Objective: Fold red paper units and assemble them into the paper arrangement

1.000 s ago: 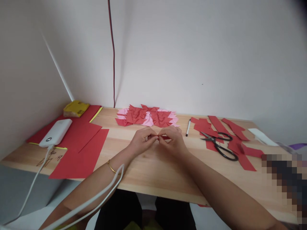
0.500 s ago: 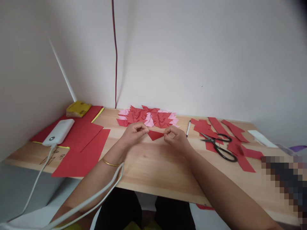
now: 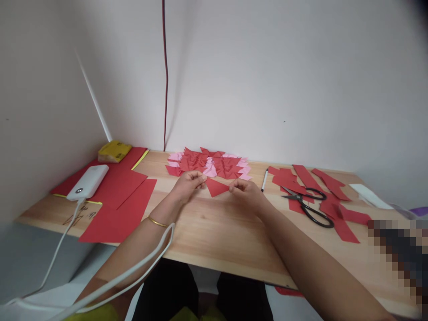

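A small red paper triangle (image 3: 216, 188) is stretched between my two hands, its point facing down toward me. My left hand (image 3: 189, 186) pinches its left corner between thumb and fingers. The right corner is pinched by my right hand (image 3: 246, 191). Just behind the hands lie rows of folded red and pink paper pieces (image 3: 227, 168) on the wooden table (image 3: 207, 236). A gold bangle (image 3: 156, 221) circles my left wrist.
To the left are large red paper sheets (image 3: 130, 214), a white power bank (image 3: 87, 182) with a cable, and a yellow packet (image 3: 114, 151). On the right lie black-handled scissors (image 3: 316, 216), red paper strips (image 3: 306, 176), a pen (image 3: 265, 180) and a white strip (image 3: 371, 196).
The triangle now faces up more and looks lighter, still held at both corners. My hands have barely moved. The whole view has shifted slightly.
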`<state>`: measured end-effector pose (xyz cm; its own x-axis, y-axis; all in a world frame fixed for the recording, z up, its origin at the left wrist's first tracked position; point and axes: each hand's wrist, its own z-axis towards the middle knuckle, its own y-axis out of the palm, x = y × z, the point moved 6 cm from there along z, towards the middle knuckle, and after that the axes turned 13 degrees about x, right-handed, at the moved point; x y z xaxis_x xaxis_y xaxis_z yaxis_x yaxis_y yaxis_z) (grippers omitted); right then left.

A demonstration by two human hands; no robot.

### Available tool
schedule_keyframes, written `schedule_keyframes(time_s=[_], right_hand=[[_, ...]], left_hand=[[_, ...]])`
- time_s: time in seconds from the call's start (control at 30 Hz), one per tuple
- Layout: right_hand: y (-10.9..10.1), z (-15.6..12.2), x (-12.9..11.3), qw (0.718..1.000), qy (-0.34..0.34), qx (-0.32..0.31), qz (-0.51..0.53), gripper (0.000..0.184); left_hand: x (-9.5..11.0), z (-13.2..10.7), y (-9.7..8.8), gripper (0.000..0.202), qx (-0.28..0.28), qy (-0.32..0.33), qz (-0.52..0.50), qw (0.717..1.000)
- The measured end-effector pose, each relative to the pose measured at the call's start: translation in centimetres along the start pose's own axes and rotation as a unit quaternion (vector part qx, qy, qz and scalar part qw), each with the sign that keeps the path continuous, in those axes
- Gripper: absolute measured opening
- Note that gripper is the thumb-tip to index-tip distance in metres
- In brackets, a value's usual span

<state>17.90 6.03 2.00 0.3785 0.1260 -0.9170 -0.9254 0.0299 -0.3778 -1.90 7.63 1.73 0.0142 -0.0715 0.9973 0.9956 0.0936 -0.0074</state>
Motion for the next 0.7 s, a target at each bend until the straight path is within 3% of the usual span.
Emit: schedule_keyframes(time_s=[0.17,0.3,0.4,0.5,0.57,0.7], right_hand=[[0.4,-0.5,0.1,0.995,-0.033,-0.017,-0.091,0.011],[0.9,-1.1,0.3,0.975,-0.085,-0.016,-0.205,0.007],[1.1,-1.2,0.5,0.958,-0.129,0.004,-0.256,0.009],[1.3,-1.0,0.8,0.952,-0.147,0.020,-0.268,0.007],[1.2,-0.9,0.8,0.952,-0.154,0.039,-0.261,0.007],[1.4,-0.8,0.9,0.956,-0.161,0.014,-0.243,0.022]], left_hand=[[-0.4,-0.1,-0.2,0.023,0.018,0.054,0.177,0.983],[-0.2,-0.8,0.6,0.020,-0.027,0.130,0.357,0.924],[-0.3,-1.3,0.7,0.017,-0.021,0.150,0.462,0.874],[0.1,-1.5,0.9,0.003,-0.001,0.194,0.493,0.848],[0.3,-1.7,1.3,0.012,-0.004,0.245,0.485,0.839],[-0.2,-2.5,3.1,0.022,-0.125,0.339,0.475,0.803]])
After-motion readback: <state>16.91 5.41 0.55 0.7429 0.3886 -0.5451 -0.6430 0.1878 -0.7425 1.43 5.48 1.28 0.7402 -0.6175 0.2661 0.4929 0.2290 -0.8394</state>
